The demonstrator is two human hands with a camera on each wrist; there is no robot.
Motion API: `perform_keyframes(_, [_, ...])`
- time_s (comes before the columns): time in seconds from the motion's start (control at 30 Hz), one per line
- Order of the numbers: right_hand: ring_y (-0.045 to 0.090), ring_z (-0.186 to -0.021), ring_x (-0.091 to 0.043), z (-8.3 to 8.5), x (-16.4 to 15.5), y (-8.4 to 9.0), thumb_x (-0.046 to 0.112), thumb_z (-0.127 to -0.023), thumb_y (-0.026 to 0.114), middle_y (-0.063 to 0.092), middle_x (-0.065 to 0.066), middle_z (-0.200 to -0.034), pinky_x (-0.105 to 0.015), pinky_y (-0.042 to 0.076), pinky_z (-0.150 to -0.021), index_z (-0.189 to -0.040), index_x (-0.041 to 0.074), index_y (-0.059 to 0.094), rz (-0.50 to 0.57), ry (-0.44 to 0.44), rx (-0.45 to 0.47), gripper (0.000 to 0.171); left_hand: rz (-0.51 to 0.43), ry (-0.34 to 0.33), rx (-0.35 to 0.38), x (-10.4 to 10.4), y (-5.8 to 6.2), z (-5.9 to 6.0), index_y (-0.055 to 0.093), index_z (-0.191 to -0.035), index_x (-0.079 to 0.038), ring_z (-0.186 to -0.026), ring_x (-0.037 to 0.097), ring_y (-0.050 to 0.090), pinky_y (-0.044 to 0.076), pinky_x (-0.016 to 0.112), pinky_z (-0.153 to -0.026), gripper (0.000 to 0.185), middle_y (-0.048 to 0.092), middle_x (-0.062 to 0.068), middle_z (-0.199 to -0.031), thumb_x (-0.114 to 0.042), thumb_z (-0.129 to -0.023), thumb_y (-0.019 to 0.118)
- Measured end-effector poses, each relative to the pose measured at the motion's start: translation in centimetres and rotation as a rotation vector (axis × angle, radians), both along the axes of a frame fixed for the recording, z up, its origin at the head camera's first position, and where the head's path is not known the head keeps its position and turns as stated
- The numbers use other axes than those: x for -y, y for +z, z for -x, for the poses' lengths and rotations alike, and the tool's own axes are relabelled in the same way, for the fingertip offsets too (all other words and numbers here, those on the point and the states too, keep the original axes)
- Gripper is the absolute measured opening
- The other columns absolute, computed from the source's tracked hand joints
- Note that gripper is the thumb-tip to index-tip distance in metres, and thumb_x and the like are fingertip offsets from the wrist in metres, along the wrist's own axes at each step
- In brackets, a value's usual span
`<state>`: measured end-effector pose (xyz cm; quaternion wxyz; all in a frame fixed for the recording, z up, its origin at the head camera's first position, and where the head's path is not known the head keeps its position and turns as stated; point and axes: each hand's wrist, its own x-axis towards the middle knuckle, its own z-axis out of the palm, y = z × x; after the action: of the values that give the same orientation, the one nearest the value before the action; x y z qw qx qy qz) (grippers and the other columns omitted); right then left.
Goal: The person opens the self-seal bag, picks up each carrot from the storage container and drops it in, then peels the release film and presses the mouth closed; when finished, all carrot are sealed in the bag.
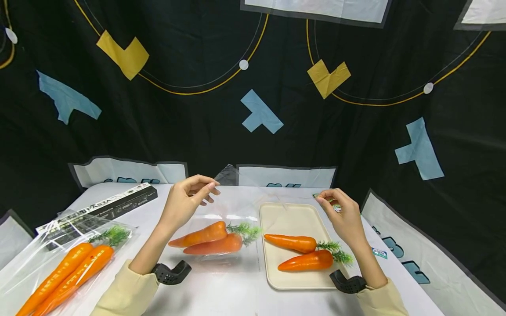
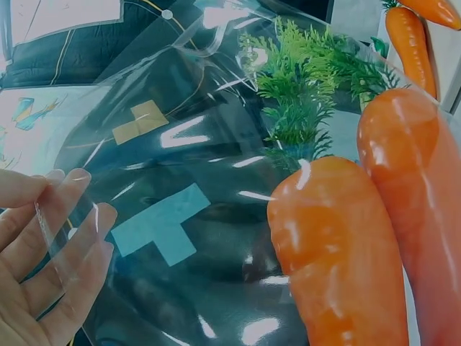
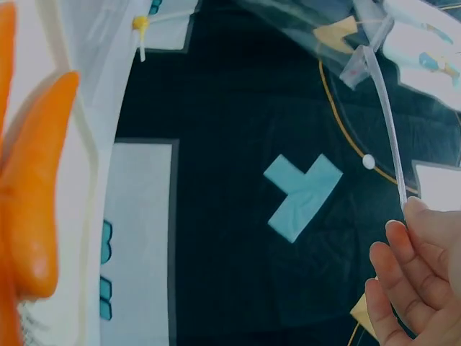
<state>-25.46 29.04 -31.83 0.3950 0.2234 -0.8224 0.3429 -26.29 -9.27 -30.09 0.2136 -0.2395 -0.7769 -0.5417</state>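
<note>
In the head view, my left hand [image 1: 187, 204] pinches the edge of a clear plastic bag [image 2: 238, 173] between thumb and index finger. Two orange carrots [image 1: 213, 244] with green tops show through the plastic below it. Over the far right of the tray, my right hand [image 1: 341, 215] pinches the end of a thin pale strip [image 3: 389, 122]. In the right wrist view the strip runs up to a clear plastic corner. Beneath and left of the right hand, two more carrots [image 1: 306, 261] lie on the beige tray [image 1: 286, 217].
At the left, two carrots [image 1: 73, 272] lie under clear plastic. A long black and white box [image 1: 99, 210] sits behind them. A small label [image 1: 379, 253] is near the table's right side. Black cloth [image 1: 189, 127] hangs behind the white table [image 1: 221, 294].
</note>
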Motion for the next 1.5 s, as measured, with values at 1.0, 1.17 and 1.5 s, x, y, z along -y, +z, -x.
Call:
perform_keyframes(1.0, [0.052, -0.08, 0.003, -1.8, -5.7, -0.5, 0.005, -0.09, 0.068, 0.066, -0.008, -0.089, -0.008, 0.041, -0.074, -0.095, 0.0, 0.067, 0.076, -0.232, 0.069, 0.008, -0.035, 0.048, 0.009, 1.1, 0.1, 0.4, 0.069, -0.106, -0.007, -0.071, 0.018, 0.068, 0.057, 0.029, -0.065, 0.021, 0.072, 0.008, -0.091, -0.024, -0.095, 0.063])
perform_keyframes(1.17, [0.052, -0.081, 0.003, -1.9, -6.4, -0.9, 0.006, -0.09, 0.068, 0.066, -0.008, -0.09, -0.009, 0.041, -0.073, -0.095, 0.001, 0.067, 0.095, -0.257, 0.077, 0.008, -0.039, 0.053, -0.005, 1.4, 0.1, 0.5, 0.069, -0.108, -0.007, -0.071, 0.019, 0.068, 0.057, 0.029, -0.065, 0.02, 0.073, 0.009, -0.093, -0.021, -0.095, 0.063])
perform_keyframes(1.5, [0.052, -0.082, 0.005, -2.5, -7.9, -1.8, 0.007, -0.09, 0.068, 0.065, -0.004, -0.09, -0.009, 0.041, -0.073, -0.095, 0.002, 0.068, 0.106, -0.322, 0.096, 0.007, -0.04, 0.062, -0.02, 1.8, -0.1, 0.9, 0.069, -0.108, -0.006, -0.072, 0.019, 0.069, 0.057, 0.029, -0.065, 0.021, 0.073, 0.009, -0.093, -0.021, -0.095, 0.063])
